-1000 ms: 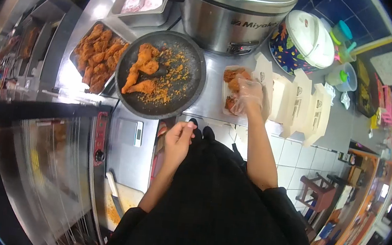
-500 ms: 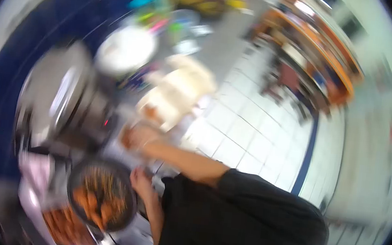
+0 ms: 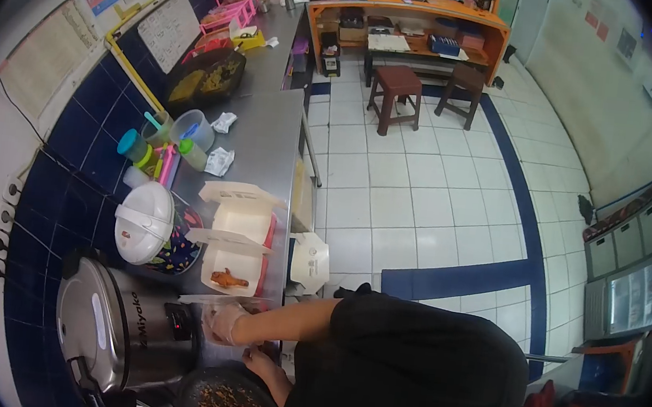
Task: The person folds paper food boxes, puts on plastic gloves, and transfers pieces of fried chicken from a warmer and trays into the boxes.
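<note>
Our view has swung toward the room since a second ago, and a piece of fried chicken [image 3: 229, 280] now lies in an open box [image 3: 246, 257] at about 7 to 8 o'clock, where we saw none then. So one more box has chicken in it.

Our right hand [image 3: 223, 323], in a clear glove, is low at 7 o'clock, just on our side of that box, with the fingers bent downward; we cannot tell whether they pinch anything. Our bare left hand [image 3: 261, 364] is near 6 to 7 o'clock, fingers curled, its grip hidden from us. The pan [image 3: 193, 384] with crumbs lies just below it.

A raised flap [image 3: 212, 300] stands between our right hand and the chicken, and the rice cooker [image 3: 142, 331] crowds from 8 o'clock. A second open box [image 3: 241, 217] and a patterned container [image 3: 182, 246] with a white lid sit between 8 and 9. Farther along the desk [image 3: 265, 137], toward 10, we see a clear tub [image 3: 200, 131], crumpled paper [image 3: 219, 162] and a dark pan-like vessel [image 3: 207, 84].
</note>
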A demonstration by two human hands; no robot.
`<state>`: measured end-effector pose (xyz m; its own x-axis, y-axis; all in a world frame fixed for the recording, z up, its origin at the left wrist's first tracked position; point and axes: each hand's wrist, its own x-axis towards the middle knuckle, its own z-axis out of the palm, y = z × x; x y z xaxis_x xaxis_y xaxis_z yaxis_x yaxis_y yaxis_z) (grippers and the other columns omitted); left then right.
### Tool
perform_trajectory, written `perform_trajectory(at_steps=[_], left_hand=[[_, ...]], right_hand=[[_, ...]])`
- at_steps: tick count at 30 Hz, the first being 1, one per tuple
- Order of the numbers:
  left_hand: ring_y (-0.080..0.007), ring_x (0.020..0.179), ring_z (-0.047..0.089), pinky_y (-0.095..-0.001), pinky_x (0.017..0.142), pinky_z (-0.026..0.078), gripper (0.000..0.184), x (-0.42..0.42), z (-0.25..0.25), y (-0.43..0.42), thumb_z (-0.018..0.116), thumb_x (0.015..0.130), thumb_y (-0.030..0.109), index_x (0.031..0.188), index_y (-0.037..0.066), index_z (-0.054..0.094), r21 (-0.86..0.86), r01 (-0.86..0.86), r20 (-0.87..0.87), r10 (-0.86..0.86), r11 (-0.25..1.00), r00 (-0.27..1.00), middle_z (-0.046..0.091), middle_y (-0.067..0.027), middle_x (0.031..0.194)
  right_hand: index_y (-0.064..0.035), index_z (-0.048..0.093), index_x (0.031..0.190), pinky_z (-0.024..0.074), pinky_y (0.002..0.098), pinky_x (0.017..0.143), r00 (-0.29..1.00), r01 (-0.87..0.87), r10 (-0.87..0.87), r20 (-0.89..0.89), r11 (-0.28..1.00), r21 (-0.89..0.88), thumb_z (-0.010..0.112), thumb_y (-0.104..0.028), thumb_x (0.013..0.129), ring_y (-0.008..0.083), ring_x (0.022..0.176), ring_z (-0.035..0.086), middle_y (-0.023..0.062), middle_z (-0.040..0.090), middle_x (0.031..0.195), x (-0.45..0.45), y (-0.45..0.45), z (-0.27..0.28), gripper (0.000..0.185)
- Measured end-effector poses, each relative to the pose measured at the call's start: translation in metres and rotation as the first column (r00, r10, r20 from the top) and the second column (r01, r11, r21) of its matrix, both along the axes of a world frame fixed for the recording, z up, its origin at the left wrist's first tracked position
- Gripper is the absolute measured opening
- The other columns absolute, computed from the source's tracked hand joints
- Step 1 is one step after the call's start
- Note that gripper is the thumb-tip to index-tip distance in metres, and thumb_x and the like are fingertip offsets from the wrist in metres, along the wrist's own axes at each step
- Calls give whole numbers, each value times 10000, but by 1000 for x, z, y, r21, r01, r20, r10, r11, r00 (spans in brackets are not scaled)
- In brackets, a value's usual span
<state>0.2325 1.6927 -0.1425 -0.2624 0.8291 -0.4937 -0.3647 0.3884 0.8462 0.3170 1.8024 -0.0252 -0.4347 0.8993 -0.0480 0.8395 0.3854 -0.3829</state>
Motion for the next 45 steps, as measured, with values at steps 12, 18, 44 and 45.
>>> perform_trajectory(at_steps=[12,18,44,45], left_hand=[[-117,589,527,-272,519,419,299,20,-10,2,559,995,213,1182,-20,542,91,-96,-220,114,991,969,586,-50,754],[-273,745,688,-390,692,527,397,23,-4,-4,577,959,238,1246,-35,570,-58,-198,-491,144,978,859,683,-161,804],[-406,1058,669,-462,913,507,433,27,19,-2,576,975,254,1292,-41,549,-45,-214,-463,169,976,870,679,-281,1102],[-412,1054,666,-463,914,505,432,27,19,-2,574,975,255,1295,-34,549,-29,-209,-459,173,977,871,678,-282,1096]], right_hand=[[-38,636,1088,589,426,738,951,-310,309,17,951,16,575,-176,885,303,898,737,159,743,949,25,10,2,253],[-19,554,1343,385,404,1098,992,-93,89,95,995,42,628,-469,899,301,1209,606,167,710,1130,-2,15,58,637],[-67,641,1142,519,433,888,971,-150,189,150,960,-236,766,-329,799,356,986,683,208,707,1035,-50,92,-32,450],[-63,625,1126,516,438,891,970,-195,219,109,961,-194,774,-331,790,363,998,673,200,702,1047,-49,87,-20,455]])
